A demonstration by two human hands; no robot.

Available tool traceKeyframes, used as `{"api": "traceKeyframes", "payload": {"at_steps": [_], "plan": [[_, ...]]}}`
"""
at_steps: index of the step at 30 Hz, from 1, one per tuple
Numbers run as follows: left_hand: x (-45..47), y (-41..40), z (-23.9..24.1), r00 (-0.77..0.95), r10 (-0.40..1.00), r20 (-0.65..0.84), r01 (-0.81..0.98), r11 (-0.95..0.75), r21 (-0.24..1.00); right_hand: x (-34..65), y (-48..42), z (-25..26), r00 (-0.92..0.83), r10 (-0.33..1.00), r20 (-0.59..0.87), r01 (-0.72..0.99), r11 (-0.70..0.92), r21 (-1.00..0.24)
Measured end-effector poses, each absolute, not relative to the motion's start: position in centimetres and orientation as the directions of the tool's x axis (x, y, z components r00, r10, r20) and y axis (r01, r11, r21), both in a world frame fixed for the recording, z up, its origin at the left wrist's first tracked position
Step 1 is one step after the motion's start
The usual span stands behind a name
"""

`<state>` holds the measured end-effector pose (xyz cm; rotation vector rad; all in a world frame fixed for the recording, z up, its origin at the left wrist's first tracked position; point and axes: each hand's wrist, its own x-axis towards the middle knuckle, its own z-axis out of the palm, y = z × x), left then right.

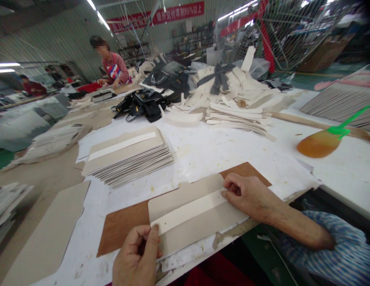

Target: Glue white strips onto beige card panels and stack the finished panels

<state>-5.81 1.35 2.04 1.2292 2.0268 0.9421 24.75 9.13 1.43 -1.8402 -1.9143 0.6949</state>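
A beige panel (199, 230) with rounded corners lies across a brown board (125, 224) at the table's front edge. Along the panel runs a white strip (190, 211) with a small dark hole near each end. My left hand (138, 252) pinches the strip's left end, thumb on top, at the panel's edge. At the other end, the closed fingers of my right hand (246, 194) grip the strip's right tip. Part of the strip's ends and the fingertips under them are hidden.
Behind the board stands a stack of beige panels (131, 161) with a white strip on top. Farther back lie black bag parts (143, 104) and piled white strips (237, 115). A bag of amber liquid (318, 143) with a green stick rests right. A co-worker (115, 67) stands beyond.
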Motion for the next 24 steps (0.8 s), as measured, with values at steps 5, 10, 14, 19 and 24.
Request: {"api": "traceKeyframes", "payload": {"at_steps": [5,10,14,19,24], "plan": [[-5.7,1.4,2.1,-0.413,0.904,-0.110,0.501,0.326,0.801,24.4,9.0,1.7,-0.050,0.996,-0.073,0.818,-0.001,-0.576],[-5.8,1.4,2.1,-0.399,0.910,-0.109,0.536,0.328,0.778,24.3,8.9,1.7,-0.037,0.995,-0.096,0.833,-0.022,-0.553],[-5.9,1.5,1.9,-0.388,0.916,-0.106,0.530,0.316,0.787,24.3,9.0,1.9,-0.032,0.993,-0.111,0.846,-0.032,-0.532],[-5.7,1.4,1.7,-0.368,0.926,-0.084,0.483,0.268,0.833,24.4,8.9,2.0,-0.044,0.992,-0.117,0.851,-0.025,-0.525],[-4.9,0.5,1.3,-0.307,0.937,0.168,0.587,0.047,0.808,25.4,9.1,0.2,-0.032,0.997,-0.076,0.860,-0.012,-0.510]]}}
